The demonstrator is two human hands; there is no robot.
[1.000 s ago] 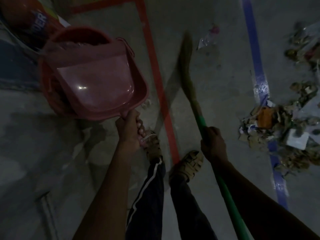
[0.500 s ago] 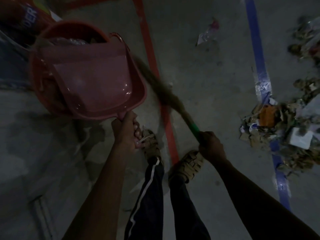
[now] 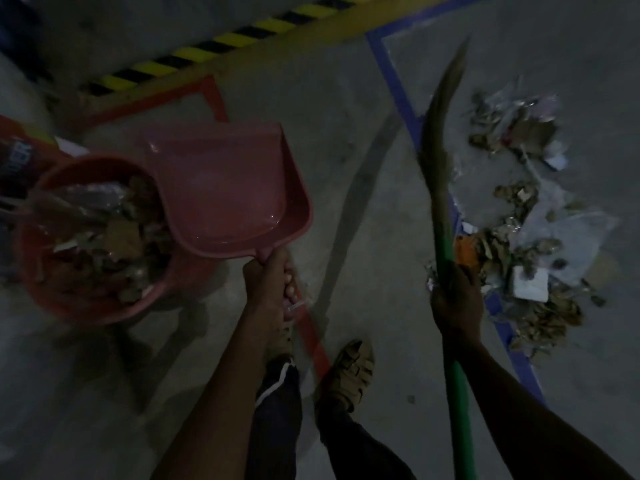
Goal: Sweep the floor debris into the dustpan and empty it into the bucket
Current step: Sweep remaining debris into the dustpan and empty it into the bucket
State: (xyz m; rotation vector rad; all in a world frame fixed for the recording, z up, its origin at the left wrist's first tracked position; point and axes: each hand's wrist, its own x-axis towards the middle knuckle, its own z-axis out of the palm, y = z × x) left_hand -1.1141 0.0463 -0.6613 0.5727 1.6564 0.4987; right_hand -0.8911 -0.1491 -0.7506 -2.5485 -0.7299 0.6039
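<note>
A pink dustpan (image 3: pixel 228 188) hangs in the air, its pan bare, with my left hand (image 3: pixel 268 285) gripping the handle. Its left edge overlaps the rim of a red bucket (image 3: pixel 86 310) that stands on the floor at the left and holds leaves and scraps. My right hand (image 3: pixel 455 299) grips the green handle of a broom (image 3: pixel 440 140), whose brown bristles point up and away. A pile of floor debris (image 3: pixel 519 244), made of dry leaves, paper and plastic, lies at the right, just beyond the broom.
Blue tape lines (image 3: pixel 394 81) cross the grey concrete floor under the debris. A red tape line (image 3: pixel 311 334) runs between my sandalled feet (image 3: pixel 349 372). A yellow-and-black hazard stripe (image 3: pixel 207 53) borders the far floor. A red printed object (image 3: pixel 17 157) sits behind the bucket.
The dustpan has swung right, off the bucket's mouth, so the bucket's contents now show. The broom has swung from beside the dustpan back to the right, next to the debris pile.
</note>
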